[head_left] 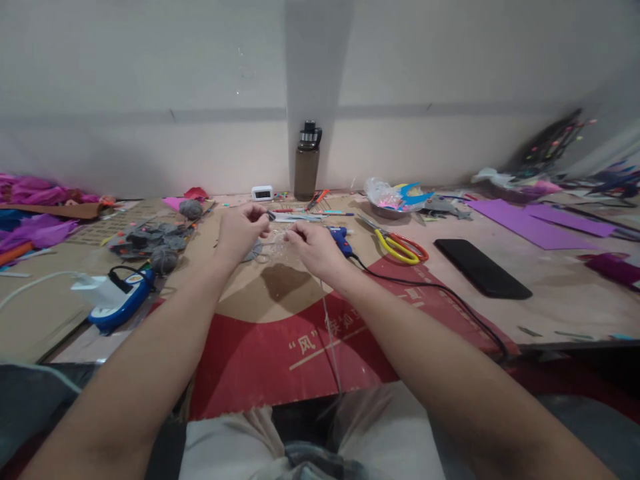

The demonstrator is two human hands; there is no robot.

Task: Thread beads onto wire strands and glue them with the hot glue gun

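Between the left hand (pixel 239 231) and the right hand (pixel 317 249), in the head view, I see a loose wad of clear film (pixel 278 244), crinkled and shiny, with fine bright glints. It lies over the bare brown part of the cardboard (pixel 235 363), whose near part is red with pale printed characters. Just beside the wad, under the left hand, sits a flat grey piece (pixel 254 253) with a rounded outline, partly hidden from me.

On the left, my view shows the fingertips drawn together with a small dark piece (pixel 271 215) at their tips; I cannot tell whether they pinch it. On the right, the fingers are curled in near the wad's edge, and I can't make out whether they grip anything. A thin pale strand (pixel 327 319) runs from beneath the right hand, across the red cardboard toward the lap, soft and whitish against the red.

Near the right hand I have a blue glue gun (pixel 340 240), its black cord trailing right, then scissors (pixel 400 247) with one yellow and one red handle, and a black phone (pixel 483 268). A dark bottle (pixel 307 170) stands upright beyond the hands.
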